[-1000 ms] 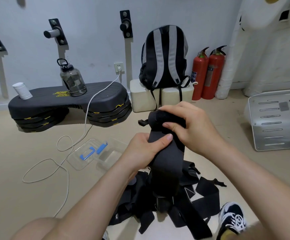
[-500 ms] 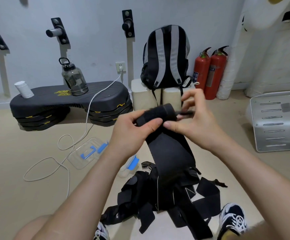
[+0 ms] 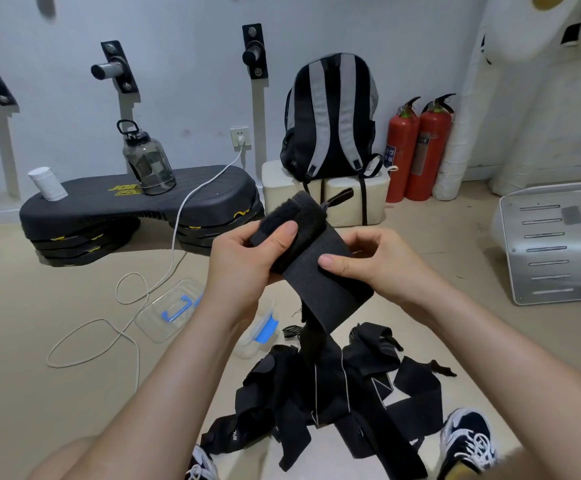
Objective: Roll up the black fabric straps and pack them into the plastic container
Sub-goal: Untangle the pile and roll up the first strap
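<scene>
my left hand (image 3: 244, 268) grips the rolled end of the black strap (image 3: 320, 282) at the centre of the frame, thumb pressed across the fuzzy outer turn and fingers curled behind it. my right hand (image 3: 375, 268) pinches the flat part just below the roll, thumb on top, fingers underneath. from there the loose tail hangs down to the pile of other straps (image 3: 317, 393) at the lower centre. the plastic container (image 3: 258, 337) sits on the floor left of centre, mostly hidden behind my left forearm, with its blue clip showing. its lid (image 3: 171, 313) lies just beside it, further left.

i judge the roll to be only a few turns in. to do it well, i think the right hand should feed the strap taut and square, edges lined up with the turns beneath, so the roll doesn't cone out sideways. the left thumb should pin each new turn before the fingers shift, or the fabric may spring loose. the tail looks caught in the pile, so i'd lift it free before winding on. a tight roll should fit the container better.
</scene>
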`<act>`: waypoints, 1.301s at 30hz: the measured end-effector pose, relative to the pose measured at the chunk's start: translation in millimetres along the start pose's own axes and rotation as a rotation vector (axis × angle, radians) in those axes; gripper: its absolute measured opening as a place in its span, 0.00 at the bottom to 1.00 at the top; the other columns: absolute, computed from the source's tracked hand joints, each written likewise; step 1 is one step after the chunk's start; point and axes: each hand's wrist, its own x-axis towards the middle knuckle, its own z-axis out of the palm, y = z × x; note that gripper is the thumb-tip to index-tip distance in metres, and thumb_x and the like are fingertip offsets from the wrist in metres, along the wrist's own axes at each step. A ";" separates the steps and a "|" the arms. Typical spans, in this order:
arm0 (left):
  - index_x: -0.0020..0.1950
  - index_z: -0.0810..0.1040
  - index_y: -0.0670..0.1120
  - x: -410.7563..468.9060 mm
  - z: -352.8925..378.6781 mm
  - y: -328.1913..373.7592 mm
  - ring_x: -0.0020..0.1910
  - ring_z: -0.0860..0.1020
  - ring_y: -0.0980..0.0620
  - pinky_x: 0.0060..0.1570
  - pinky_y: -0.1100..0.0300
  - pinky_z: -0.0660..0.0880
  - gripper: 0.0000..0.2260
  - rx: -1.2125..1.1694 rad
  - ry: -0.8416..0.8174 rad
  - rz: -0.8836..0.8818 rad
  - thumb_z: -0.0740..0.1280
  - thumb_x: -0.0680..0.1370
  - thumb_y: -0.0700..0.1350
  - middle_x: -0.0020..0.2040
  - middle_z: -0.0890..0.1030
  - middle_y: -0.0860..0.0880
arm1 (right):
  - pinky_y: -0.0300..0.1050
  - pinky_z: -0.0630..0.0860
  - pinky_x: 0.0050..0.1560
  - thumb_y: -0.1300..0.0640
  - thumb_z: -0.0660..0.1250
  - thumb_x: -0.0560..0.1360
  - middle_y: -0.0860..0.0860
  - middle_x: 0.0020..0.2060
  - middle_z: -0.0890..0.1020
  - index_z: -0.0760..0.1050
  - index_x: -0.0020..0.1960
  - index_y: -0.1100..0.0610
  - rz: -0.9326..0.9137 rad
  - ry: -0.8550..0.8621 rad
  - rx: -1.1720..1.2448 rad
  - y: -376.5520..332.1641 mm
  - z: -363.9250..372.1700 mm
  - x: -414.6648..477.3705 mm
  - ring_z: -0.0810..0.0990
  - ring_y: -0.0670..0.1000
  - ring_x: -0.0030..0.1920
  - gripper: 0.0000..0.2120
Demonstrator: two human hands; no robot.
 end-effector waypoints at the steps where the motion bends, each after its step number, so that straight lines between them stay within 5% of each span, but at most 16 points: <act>1: 0.45 0.85 0.45 0.1 -0.5 0.0 0.44 0.84 0.47 0.47 0.48 0.83 0.02 0.000 0.001 -0.002 0.71 0.76 0.40 0.44 0.86 0.43 | 0.45 0.81 0.43 0.54 0.77 0.68 0.54 0.42 0.87 0.83 0.48 0.60 0.013 -0.028 0.012 0.0 0.7 -0.8 0.85 0.49 0.41 0.13; 5: 0.45 0.85 0.52 -0.8 -1.0 -2.1 0.45 0.83 0.49 0.49 0.49 0.83 0.07 0.116 0.011 0.095 0.74 0.74 0.39 0.43 0.86 0.47 | 0.45 0.78 0.41 0.56 0.74 0.73 0.56 0.39 0.86 0.84 0.44 0.60 0.062 -0.061 0.097 -0.6 4.7 -1.4 0.84 0.51 0.38 0.07; 8: 0.47 0.83 0.59 -4.1 0.2 -8.3 0.47 0.82 0.58 0.51 0.63 0.78 0.15 0.418 0.007 0.374 0.77 0.70 0.39 0.44 0.85 0.55 | 0.42 0.77 0.37 0.60 0.72 0.74 0.55 0.36 0.85 0.83 0.42 0.62 0.096 -0.047 0.164 0.3 9.8 -1.7 0.83 0.51 0.36 0.05; 12: 0.56 0.84 0.49 -0.7 -1.8 -19.7 0.50 0.79 0.57 0.52 0.65 0.74 0.16 0.601 0.013 0.673 0.76 0.70 0.37 0.49 0.82 0.52 | 0.34 0.75 0.34 0.65 0.69 0.76 0.53 0.34 0.83 0.82 0.42 0.63 0.054 -0.047 0.236 2.7 13.0 -1.5 0.81 0.45 0.34 0.05; 17: 0.62 0.82 0.44 5.1 -4.9 -25.5 0.53 0.77 0.58 0.56 0.67 0.72 0.20 0.720 -0.018 0.807 0.73 0.71 0.33 0.54 0.79 0.51 | 0.32 0.73 0.31 0.67 0.67 0.77 0.50 0.30 0.83 0.82 0.41 0.63 0.047 -0.039 0.295 7.0 13.3 -0.9 0.80 0.43 0.30 0.07; 20: 0.64 0.80 0.45 7.4 -7.5 -24.4 0.55 0.76 0.57 0.59 0.67 0.70 0.23 0.728 -0.083 0.786 0.71 0.71 0.30 0.56 0.78 0.51 | 0.34 0.72 0.32 0.64 0.69 0.76 0.52 0.31 0.82 0.82 0.42 0.64 0.053 -0.041 0.319 5.2 12.6 -0.9 0.79 0.44 0.31 0.05; 23: 0.65 0.79 0.47 5.6 -9.7 -18.1 0.59 0.77 0.56 0.60 0.65 0.71 0.24 0.688 -0.162 0.722 0.70 0.71 0.31 0.59 0.79 0.50 | 0.41 0.64 0.34 0.51 0.76 0.71 0.60 0.32 0.74 0.80 0.39 0.64 0.050 -0.074 0.338 1.6 12.0 -2.2 0.73 0.52 0.33 0.16; 27: 0.63 0.79 0.53 -2.9 -8.7 -8.5 0.60 0.78 0.58 0.58 0.68 0.71 0.19 0.504 -0.271 0.499 0.71 0.74 0.41 0.58 0.81 0.55 | 0.45 0.77 0.43 0.49 0.72 0.68 0.63 0.42 0.84 0.82 0.47 0.69 0.025 -0.031 0.347 0.2 8.5 -4.1 0.82 0.57 0.42 0.22; 30: 0.56 0.83 0.56 -3.1 -9.9 -0.3 0.52 0.81 0.58 0.53 0.60 0.77 0.13 0.294 -0.272 0.274 0.73 0.74 0.42 0.52 0.85 0.54 | 0.51 0.74 0.48 0.48 0.76 0.64 0.68 0.47 0.83 0.82 0.47 0.69 -0.018 -0.037 0.246 -0.5 7.9 -4.6 0.81 0.59 0.45 0.25; 34: 0.51 0.77 0.51 -4.7 -9.3 4.4 0.35 0.78 0.62 0.35 0.70 0.73 0.14 0.318 -0.311 0.221 0.73 0.74 0.34 0.44 0.82 0.51 | 0.45 0.75 0.42 0.47 0.74 0.66 0.59 0.39 0.82 0.83 0.43 0.64 -0.044 -0.072 0.153 -0.7 4.8 -4.7 0.81 0.53 0.40 0.19; 39: 0.53 0.76 0.57 -3.9 -10.7 0.0 0.47 0.82 0.57 0.49 0.57 0.80 0.21 0.421 -0.165 0.322 0.76 0.70 0.34 0.45 0.83 0.54 | 0.53 0.72 0.48 0.46 0.74 0.69 0.64 0.43 0.81 0.79 0.50 0.72 -0.046 -0.101 0.098 -4.7 6.2 -3.9 0.79 0.57 0.44 0.27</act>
